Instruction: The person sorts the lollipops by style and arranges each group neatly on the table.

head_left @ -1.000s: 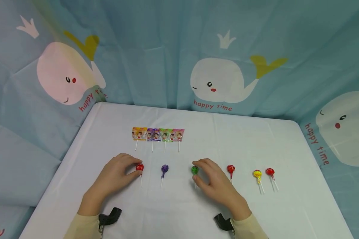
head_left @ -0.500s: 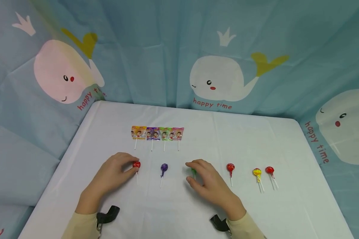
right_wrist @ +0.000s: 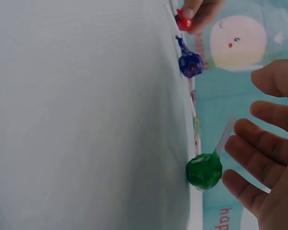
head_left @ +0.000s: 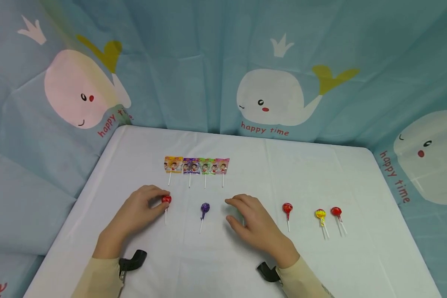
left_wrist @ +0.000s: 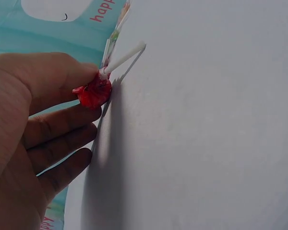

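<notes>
Between thumb and index finger, my left hand [head_left: 134, 211] pinches a red lollipop [head_left: 166, 199] by its wrapped head. Its white stick points down toward me in the head view. My right hand [head_left: 258, 225] is spread with a gap between thumb and fingers, pinching nothing. Close by its fingers is a green lollipop [right_wrist: 204, 171], seen in the right wrist view; the hand hides it from the head view. Whether the fingers touch its stick, I cannot tell. A purple lollipop [head_left: 205, 207] lies between the two hands.
Flat-bagged lollipops, orange [head_left: 173, 164], purple [head_left: 191, 166], green [head_left: 207, 166] and pink [head_left: 222, 166], lie in a row farther back. Right of my right hand lie a red lollipop [head_left: 287, 207], a yellow one [head_left: 320, 215] and another red one [head_left: 336, 212]. A curtain [head_left: 193, 82] hangs behind the white table [head_left: 283, 174].
My left hand has shifted left and slightly away from me with the red lollipop. My right hand has let go of the green lollipop, opened wider and moved left over it.
</notes>
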Motion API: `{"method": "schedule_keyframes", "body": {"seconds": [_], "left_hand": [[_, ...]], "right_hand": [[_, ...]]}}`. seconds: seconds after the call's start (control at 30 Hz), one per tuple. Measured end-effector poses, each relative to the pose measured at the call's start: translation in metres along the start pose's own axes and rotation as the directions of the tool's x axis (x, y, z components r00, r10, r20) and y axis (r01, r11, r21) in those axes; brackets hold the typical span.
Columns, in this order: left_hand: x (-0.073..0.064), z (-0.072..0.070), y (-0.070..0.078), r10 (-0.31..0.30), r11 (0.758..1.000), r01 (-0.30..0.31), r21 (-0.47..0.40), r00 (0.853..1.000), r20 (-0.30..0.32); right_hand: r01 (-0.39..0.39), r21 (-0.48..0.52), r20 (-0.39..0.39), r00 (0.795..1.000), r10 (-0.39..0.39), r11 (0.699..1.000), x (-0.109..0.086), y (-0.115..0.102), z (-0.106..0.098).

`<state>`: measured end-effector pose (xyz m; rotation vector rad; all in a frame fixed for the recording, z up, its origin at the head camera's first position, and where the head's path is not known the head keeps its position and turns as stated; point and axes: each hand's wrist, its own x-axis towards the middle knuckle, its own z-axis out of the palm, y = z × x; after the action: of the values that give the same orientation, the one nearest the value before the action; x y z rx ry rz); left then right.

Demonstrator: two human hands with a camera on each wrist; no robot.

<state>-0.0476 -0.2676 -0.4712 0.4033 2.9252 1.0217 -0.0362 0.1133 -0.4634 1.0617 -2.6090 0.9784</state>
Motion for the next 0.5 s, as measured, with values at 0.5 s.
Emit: {"method": "schedule_keyframes", "body": {"seconds": [0.5], "left_hand": [[0.012,-0.008,-0.015,-0.028,1.000,0.028,0.006,0.999,0.038]], "right_hand": [[-0.018,0.049,0.071,0.997,0.014,0.999,0.025,-0.006,0.012]]}}
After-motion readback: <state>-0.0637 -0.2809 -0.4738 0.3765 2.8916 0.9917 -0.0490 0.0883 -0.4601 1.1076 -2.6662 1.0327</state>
